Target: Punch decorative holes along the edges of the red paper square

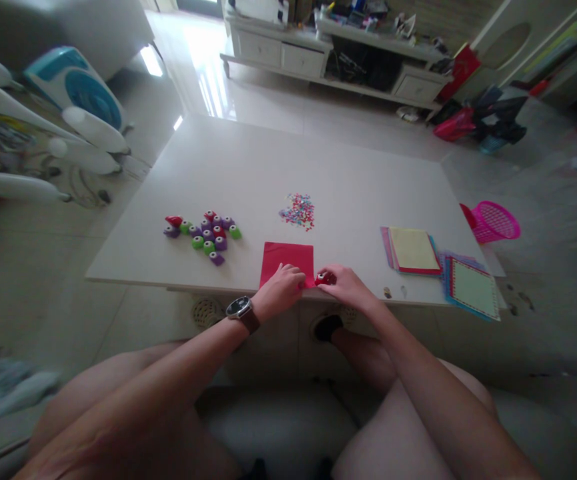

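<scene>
Red paper (287, 254): squarish, lying flat. Left grip (284, 288) on it, pinch unclear; right grip (344, 285) clamped on red punch (321, 277).

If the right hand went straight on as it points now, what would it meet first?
The right hand would probably meet the red sheet first, at its right edge; the small red punch it holds may already touch it. The left hand lies just beyond; depth is unclear.

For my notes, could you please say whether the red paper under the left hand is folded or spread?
Spread: the red paper lies flat, far corners showing; the left hand covers part of it.
</scene>
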Available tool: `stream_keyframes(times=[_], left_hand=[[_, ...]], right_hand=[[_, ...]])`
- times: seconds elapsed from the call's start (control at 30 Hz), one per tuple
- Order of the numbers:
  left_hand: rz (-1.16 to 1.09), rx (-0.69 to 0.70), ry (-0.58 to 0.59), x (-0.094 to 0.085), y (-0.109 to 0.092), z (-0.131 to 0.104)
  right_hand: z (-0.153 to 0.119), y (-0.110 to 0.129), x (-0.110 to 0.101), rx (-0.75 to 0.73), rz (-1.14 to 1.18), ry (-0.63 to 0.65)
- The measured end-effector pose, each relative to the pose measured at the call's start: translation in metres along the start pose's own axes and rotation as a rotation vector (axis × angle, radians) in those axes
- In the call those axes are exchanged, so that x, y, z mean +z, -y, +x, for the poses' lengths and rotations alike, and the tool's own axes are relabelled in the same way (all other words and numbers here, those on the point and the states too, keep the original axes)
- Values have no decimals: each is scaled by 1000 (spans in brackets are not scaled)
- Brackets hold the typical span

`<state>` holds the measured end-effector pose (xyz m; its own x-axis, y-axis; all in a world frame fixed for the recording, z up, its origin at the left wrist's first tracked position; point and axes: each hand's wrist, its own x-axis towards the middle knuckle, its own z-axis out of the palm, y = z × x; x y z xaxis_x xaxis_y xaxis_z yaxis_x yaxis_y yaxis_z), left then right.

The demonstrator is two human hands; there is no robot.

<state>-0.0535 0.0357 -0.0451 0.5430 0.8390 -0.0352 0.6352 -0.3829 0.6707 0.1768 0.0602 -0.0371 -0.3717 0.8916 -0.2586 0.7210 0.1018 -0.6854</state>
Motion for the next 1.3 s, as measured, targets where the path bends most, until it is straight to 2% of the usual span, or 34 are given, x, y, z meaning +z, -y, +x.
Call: stream_keyframes(times=[0.33, 0.5, 0.57, 0.63, 0.73, 0.87, 1.3], left_hand=[[69, 55, 1, 3, 3, -2], [162, 75, -24, -2, 2, -3], [199, 55, -61, -4, 2, -2], [215, 11, -88, -5, 3, -3], [209, -54, -84, -3, 5, -4], [185, -85, -40, 1, 7, -6], [173, -62, -26, 1, 8, -5]], right_hand=[[0, 1, 3, -69, -32, 20], [0, 1, 0, -81, -69, 27], [-1, 2, -4, -4, -32, 44], [0, 3, -8, 134, 40, 64], [1, 5, -9, 260, 151, 99], [3, 7, -2, 237, 209, 126], [6, 4, 8, 141, 191, 22]])
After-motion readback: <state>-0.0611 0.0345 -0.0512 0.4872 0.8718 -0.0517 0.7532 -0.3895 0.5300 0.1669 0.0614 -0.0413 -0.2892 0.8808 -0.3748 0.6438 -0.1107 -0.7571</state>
